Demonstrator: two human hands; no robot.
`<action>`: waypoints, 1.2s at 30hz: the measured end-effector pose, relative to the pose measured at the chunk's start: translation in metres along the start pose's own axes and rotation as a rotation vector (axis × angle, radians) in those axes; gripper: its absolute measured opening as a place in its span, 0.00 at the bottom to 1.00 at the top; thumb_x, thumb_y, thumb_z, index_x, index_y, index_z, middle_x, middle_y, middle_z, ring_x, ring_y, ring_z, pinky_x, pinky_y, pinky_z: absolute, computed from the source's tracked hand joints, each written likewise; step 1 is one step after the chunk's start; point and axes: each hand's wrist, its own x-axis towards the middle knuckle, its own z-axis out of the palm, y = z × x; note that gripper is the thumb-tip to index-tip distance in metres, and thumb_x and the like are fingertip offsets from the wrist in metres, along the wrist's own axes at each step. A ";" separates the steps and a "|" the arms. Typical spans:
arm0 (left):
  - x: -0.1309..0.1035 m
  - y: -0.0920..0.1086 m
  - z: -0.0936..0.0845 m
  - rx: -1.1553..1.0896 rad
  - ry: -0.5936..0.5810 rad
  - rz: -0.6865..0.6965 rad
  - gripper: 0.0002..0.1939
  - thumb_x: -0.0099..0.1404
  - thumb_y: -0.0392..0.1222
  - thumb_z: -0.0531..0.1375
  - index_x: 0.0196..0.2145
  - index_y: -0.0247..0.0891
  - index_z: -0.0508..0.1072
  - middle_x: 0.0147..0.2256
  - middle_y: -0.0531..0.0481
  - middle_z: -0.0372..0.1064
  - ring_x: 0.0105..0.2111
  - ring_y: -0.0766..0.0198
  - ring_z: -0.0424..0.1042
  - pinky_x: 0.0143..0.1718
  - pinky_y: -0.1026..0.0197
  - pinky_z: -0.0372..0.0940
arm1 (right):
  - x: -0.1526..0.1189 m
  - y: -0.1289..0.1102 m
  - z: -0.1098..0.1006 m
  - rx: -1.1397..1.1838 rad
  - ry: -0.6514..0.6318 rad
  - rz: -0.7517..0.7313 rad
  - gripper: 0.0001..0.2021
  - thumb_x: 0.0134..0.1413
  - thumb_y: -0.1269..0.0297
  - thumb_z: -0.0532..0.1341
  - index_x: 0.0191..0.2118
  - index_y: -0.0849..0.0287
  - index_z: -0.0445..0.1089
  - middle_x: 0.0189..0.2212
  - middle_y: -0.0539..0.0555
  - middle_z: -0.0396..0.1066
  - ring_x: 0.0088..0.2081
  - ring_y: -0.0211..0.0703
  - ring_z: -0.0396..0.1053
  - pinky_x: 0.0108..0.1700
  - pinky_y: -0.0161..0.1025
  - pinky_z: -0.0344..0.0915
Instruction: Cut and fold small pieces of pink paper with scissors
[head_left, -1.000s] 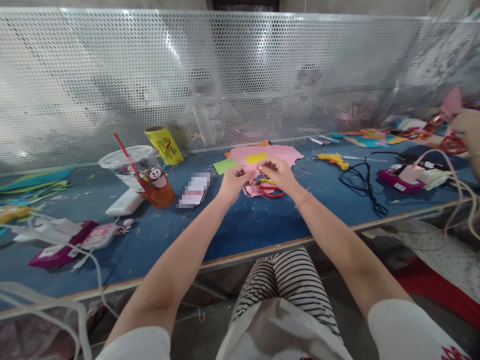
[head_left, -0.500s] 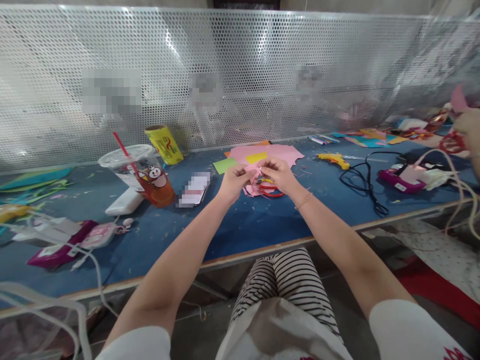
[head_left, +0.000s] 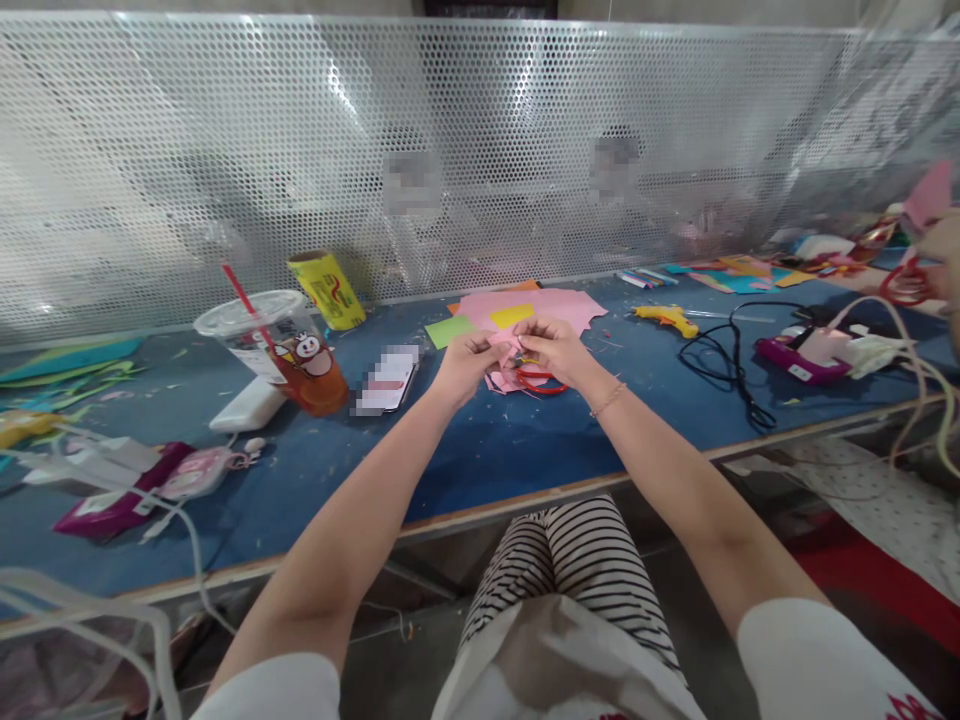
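Both my hands meet over the blue table, pinching a small piece of pink paper (head_left: 510, 345) between them. My left hand (head_left: 469, 362) is closed on its left side, and my right hand (head_left: 553, 350) grips its right side with thumb and forefinger. The folds of the piece are too small to make out. Just below the fingers lie red-handled scissors (head_left: 541, 384), partly covered, among pink scraps (head_left: 498, 382). Behind the hands are a large pink sheet (head_left: 571, 308), a yellow slip (head_left: 512, 316) and a green slip (head_left: 448, 330).
Left stand a drink cup (head_left: 311, 375) with a red straw, a phone (head_left: 388, 380), a white power bank (head_left: 249, 402) and a yellow tube (head_left: 330, 290). Right lie a yellow glue gun (head_left: 667, 319), a black cable (head_left: 731, 365) and a purple power strip (head_left: 799, 362). Another person's hand (head_left: 941, 250) holds scissors.
My hands stay almost in place, with only slight finger movement on the pink paper. At the far right, the other person's hand and pink paper have shifted a little.
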 end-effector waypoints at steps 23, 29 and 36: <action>0.002 -0.001 -0.005 0.205 0.021 -0.041 0.16 0.45 0.46 0.65 0.29 0.32 0.72 0.21 0.51 0.70 0.20 0.68 0.68 0.24 0.63 0.65 | -0.003 -0.007 -0.003 -0.254 -0.130 0.043 0.09 0.43 0.69 0.61 0.34 0.60 0.64 0.26 0.48 0.68 0.26 0.33 0.67 0.31 0.34 0.65; 0.003 -0.003 -0.009 0.278 -0.035 -0.040 0.16 0.43 0.44 0.66 0.30 0.32 0.73 0.21 0.51 0.70 0.20 0.67 0.69 0.25 0.63 0.65 | -0.002 -0.007 -0.004 -0.153 -0.044 0.196 0.10 0.37 0.77 0.61 0.31 0.60 0.64 0.22 0.47 0.67 0.23 0.33 0.68 0.26 0.31 0.67; 0.002 -0.002 -0.010 0.308 -0.131 -0.030 0.15 0.46 0.43 0.65 0.31 0.31 0.73 0.21 0.51 0.69 0.20 0.68 0.68 0.23 0.66 0.63 | -0.003 -0.013 -0.007 0.043 -0.041 0.386 0.11 0.38 0.80 0.57 0.31 0.62 0.63 0.20 0.47 0.68 0.21 0.32 0.68 0.26 0.31 0.68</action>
